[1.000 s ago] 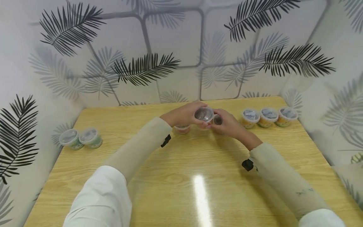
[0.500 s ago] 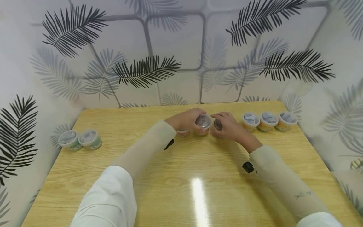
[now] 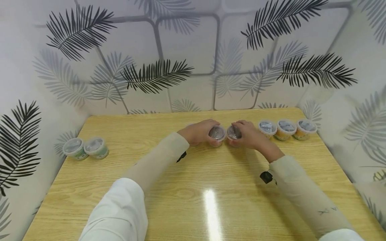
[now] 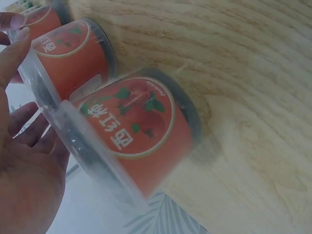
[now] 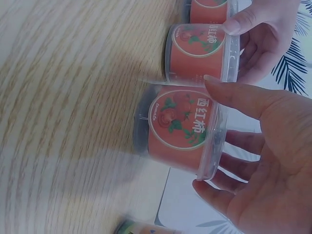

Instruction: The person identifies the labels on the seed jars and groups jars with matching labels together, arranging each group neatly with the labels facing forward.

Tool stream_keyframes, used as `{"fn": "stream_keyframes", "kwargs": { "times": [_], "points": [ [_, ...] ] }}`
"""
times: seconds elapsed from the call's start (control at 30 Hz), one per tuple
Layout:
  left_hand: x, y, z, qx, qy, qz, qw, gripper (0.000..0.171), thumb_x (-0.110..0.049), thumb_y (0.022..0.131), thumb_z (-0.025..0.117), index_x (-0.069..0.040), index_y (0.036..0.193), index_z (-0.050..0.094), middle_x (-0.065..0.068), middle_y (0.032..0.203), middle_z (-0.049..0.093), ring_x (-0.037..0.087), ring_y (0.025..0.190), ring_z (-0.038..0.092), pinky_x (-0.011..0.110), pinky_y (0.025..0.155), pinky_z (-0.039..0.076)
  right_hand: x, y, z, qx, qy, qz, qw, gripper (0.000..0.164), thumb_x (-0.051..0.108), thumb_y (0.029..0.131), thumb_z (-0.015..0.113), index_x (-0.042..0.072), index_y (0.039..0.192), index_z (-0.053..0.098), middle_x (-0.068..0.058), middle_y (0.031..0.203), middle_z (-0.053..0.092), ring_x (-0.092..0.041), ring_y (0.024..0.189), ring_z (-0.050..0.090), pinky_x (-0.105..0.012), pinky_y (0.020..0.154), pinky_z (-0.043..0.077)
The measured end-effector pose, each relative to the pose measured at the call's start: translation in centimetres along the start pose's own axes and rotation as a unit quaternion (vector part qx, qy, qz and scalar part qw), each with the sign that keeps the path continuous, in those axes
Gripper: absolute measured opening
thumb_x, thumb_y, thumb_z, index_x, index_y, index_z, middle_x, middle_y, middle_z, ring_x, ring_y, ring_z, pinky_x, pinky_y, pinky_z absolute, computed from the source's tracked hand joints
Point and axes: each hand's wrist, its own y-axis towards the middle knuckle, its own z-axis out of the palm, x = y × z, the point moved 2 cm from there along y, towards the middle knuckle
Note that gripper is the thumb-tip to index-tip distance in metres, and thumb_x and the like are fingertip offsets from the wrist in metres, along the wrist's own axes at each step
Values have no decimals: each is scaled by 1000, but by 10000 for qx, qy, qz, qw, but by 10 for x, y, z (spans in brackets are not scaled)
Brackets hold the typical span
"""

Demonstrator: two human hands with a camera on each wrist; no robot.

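Observation:
Three clear-lidded plastic tubs with red tomato labels stand side by side near the table's back edge. My left hand (image 3: pixel 202 132) grips the middle tub (image 3: pixel 217 133) near its lid, thumb in front and fingers behind. My right hand (image 3: pixel 248 135) holds the right-hand tub (image 3: pixel 233 132) by its lid rim; in the right wrist view its label (image 5: pixel 180 119) shows fully. A narrow gap separates these two tubs in the head view. The left-hand tub (image 4: pixel 141 122) stands untouched beside my left hand, mostly hidden behind it in the head view.
Three orange-labelled tubs (image 3: pixel 285 130) stand in a row at the back right. Two green-labelled tubs (image 3: pixel 95 148) are at the left edge of the wooden table (image 3: pixel 181 187). A leaf-patterned wall (image 3: pixel 193 90) closes off the back and sides.
My left hand has lowered the middle tub onto the table beside the left-hand one. My right hand has moved slightly away from it and holds the right-hand tub.

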Motion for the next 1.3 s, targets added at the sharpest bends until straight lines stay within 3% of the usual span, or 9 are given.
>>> {"fn": "stream_keyframes", "kwargs": {
  "times": [0.47, 0.6, 0.73, 0.87, 1.07, 1.3],
  "points": [
    [5, -1, 2, -168, 317, 107, 9993, 82, -52, 81, 65, -14, 144, 30, 1, 145, 33, 14, 124, 38, 30, 92, 40, 1, 3, 0, -87, 208, -16, 9997, 73, 32, 82, 71, 1, 140, 38, -24, 140, 33, -43, 125, 31, -56, 92, 38],
    [5, -6, 1, -90, 279, 133, 9995, 87, -55, 82, 62, -15, 148, 22, 2, 152, 20, 16, 137, 20, 34, 105, 29, -1, 2, 5, -90, 269, -106, 9995, 78, 33, 82, 72, 0, 141, 34, -27, 142, 27, -46, 127, 25, -59, 95, 34],
    [8, -17, -3, -412, 483, 179, 9978, 80, -56, 88, 52, -15, 149, 20, 3, 154, 15, 18, 139, 12, 38, 111, 19, 0, -7, 6, -87, 393, -194, 9990, 88, 38, 81, 72, 0, 145, 26, -29, 146, 17, -50, 130, 15, -64, 98, 26],
    [22, -32, -10, -851, 517, 91, 9950, 73, -50, 90, 53, -13, 147, 26, 5, 151, 22, 23, 138, 18, 44, 110, 19, -4, -21, 5, -164, 456, -179, 9987, 91, 38, 80, 72, 0, 146, 22, -30, 147, 14, -52, 131, 12, -66, 98, 21],
    [54, -51, -3, -861, 299, -407, 9950, 81, -51, 85, 60, -9, 146, 26, 8, 150, 23, 26, 137, 19, 43, 110, 20, -9, -29, 10, -409, 574, -322, 9970, 85, 32, 82, 72, -2, 144, 24, -34, 144, 19, -51, 129, 18, -65, 98, 24],
    [59, -59, 8, -1229, -203, -324, 9917, 80, -47, 84, 64, -7, 145, 29, 7, 148, 29, 24, 134, 24, 39, 107, 27, -9, -28, 17, -759, 751, -413, 9934, 78, 26, 83, 72, -3, 142, 30, -35, 141, 22, -53, 125, 24, -64, 92, 33]
  ]
}}
